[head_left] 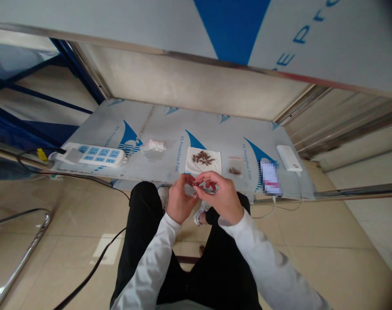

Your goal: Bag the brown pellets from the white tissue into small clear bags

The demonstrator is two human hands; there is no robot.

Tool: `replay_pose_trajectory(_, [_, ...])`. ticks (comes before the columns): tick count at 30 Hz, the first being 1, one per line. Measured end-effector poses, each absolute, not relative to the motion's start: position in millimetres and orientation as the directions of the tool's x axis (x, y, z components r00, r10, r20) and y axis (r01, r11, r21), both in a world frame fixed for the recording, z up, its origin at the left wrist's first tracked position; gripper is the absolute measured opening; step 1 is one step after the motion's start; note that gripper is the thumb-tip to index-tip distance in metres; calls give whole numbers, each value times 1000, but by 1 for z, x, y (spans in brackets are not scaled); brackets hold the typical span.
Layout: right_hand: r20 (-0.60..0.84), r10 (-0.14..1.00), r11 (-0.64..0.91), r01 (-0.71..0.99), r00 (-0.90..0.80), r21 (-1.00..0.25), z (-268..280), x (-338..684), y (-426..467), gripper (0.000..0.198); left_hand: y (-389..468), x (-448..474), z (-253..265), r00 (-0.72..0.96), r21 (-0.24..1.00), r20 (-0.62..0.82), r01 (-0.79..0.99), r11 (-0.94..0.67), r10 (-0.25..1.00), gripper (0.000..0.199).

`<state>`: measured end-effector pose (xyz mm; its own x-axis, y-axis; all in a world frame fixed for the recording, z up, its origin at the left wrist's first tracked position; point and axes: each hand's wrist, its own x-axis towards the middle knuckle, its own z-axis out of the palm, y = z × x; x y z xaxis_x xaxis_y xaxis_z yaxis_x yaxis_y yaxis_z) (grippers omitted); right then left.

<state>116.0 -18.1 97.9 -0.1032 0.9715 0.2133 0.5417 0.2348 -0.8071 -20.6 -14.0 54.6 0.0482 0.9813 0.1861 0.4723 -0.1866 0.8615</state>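
My left hand [180, 199] and my right hand [221, 192] meet just in front of the shelf's near edge, above my lap. Both are closed, fingertips pinched together around something small. A bit of it looks clear like plastic, but I cannot make out what it is. Just beyond my fingers lies a white cloth or paper [217, 165] bearing a pile of small brown, screw-like pieces [203, 158]. To its right is a small clear bag [235, 171] with more brown pieces inside. On the left, crumpled clear plastic bags [153, 146] rest on the shelf.
A white power strip [91, 155] with blue sockets sits at the left of the film-covered shelf [160, 165]. A phone [270, 178] and a white power bank [288, 158], both cabled, lie on the right. An upper shelf [134, 26] overhangs. Black cables [95, 265] cross at left.
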Motion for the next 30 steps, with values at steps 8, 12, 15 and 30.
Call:
replay_pose_trajectory(8, [160,919,370,651,-359,-663,122,123,-32,13,-25,-10,69,83,883,225,404,-239,971,32])
replay_pose_trajectory(12, [160,919,370,654,-360,-660,127,127,-36,7,-30,-6,73,63,895,215,388,-222,975,37])
replay_pose_trajectory(15, [198,916,389,647,-350,-656,128,125,-40,10,-32,-5,75,56,893,221,390,-225,974,35])
replay_pose_trajectory(30, [367,855,519,589,-367,-620,120,114,-43,14,-34,-10,77,10,916,231,335,-221,973,32])
